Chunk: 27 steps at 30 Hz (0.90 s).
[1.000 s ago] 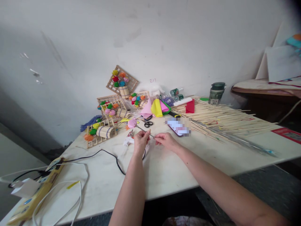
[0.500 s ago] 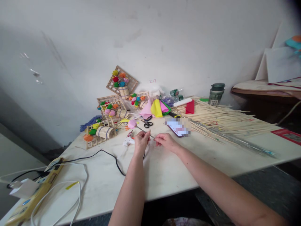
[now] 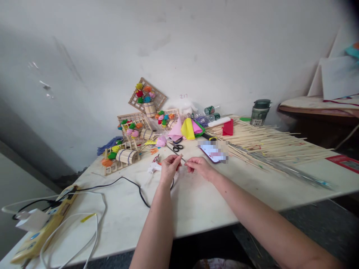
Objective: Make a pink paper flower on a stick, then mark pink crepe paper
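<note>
A pink paper flower (image 3: 161,141) tops a thin dark stem (image 3: 171,150) that slants down toward me. My left hand (image 3: 169,166) pinches this stem partway along. At its lower end, my right hand (image 3: 198,166) has thumb and finger closed on it. Just left of my left hand lies a white glue gun (image 3: 154,166), partly hidden by that hand. Black-handled scissors (image 3: 177,148) rest beyond my fingers. To the right of them is a phone (image 3: 212,152) with a blurred screen.
Stick-built racks with paper flowers (image 3: 127,156) stand at the back left. Coloured paper (image 3: 187,129) lies mid-back, and many thin sticks (image 3: 263,140) spread rightward. A green-lidded cup (image 3: 260,112) stands behind them. A power strip (image 3: 47,231) with cables fills the left front.
The pink flower has swung slightly right and up, and its stem points more steeply away from me. Both hands keep their pinch. The whole view has shifted a little.
</note>
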Tool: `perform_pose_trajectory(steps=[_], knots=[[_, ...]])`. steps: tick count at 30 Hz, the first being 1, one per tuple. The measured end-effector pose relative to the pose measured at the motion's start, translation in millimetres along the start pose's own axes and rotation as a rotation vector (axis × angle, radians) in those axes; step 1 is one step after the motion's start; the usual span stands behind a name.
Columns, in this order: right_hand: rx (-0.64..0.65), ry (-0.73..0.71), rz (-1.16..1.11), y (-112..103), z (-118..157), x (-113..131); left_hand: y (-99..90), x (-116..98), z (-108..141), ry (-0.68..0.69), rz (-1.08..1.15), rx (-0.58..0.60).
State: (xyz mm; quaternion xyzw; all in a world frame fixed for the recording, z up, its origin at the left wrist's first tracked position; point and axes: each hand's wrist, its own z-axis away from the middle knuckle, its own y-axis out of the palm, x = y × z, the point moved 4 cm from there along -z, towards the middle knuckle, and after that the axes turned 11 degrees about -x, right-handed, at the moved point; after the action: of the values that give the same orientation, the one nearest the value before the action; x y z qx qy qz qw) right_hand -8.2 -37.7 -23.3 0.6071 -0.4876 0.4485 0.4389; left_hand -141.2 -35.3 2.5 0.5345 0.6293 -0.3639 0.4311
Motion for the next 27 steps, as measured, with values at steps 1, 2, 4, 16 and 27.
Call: perform_pose_trajectory(steps=[1,2,4,16,27], knots=[[0.002,0.006,-0.009,0,0,-1,-0.3,0,0,0.006,-0.002,0.005],[0.001,0.011,-0.009,-1,0,-2,-0.8,0,0,0.011,-0.007,0.003],[-0.005,0.02,0.008,-1,0,-1,-2.0,2,-1,0.015,-0.02,-0.013],[-0.262,-0.082,0.372,-12,-3,2,-6.0,7,-4,-0.041,-0.082,-0.137],[-0.275,-0.186,0.454,-13,-3,4,-7.1,10,-5,-0.007,-0.142,-0.163]])
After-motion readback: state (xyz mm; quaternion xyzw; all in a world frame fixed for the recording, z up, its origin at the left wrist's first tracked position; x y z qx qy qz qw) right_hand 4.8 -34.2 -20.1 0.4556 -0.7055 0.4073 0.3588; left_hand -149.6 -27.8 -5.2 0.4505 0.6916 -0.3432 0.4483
